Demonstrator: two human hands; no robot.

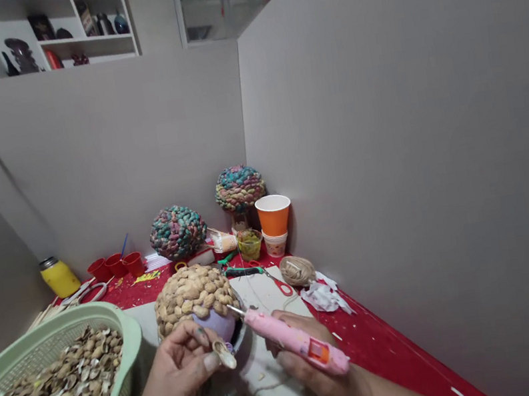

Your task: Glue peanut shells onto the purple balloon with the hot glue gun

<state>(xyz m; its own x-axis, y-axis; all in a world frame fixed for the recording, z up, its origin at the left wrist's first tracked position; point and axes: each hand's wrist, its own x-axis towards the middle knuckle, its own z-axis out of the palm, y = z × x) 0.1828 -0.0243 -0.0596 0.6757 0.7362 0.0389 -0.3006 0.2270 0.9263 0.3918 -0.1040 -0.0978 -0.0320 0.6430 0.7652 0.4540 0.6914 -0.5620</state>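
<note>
Between the thumb and fingers of my left hand (174, 372) is half a peanut shell (224, 353), its hollow side facing up. My right hand (317, 365) grips a pink hot glue gun (293, 338), whose metal nozzle points left at the ball. Just beyond both hands is a purple ball (217, 325), its top covered with peanut shells (194, 294) and a lower patch bare. It rests in a dark bowl, mostly hidden. A green basket (131, 325) full of loose peanut shells (57, 388) stands left of my left hand.
Two colourful shell-covered balls (177, 231) stand at the back, near an orange paper cup (274, 215). Red-handled scissors (282, 284), a twine ball (298, 271) and crumpled tissue (326, 297) lie right. Red cups (114, 265) and a yellow jar (59, 277) are back left. Grey partitions (386, 137) enclose the table.
</note>
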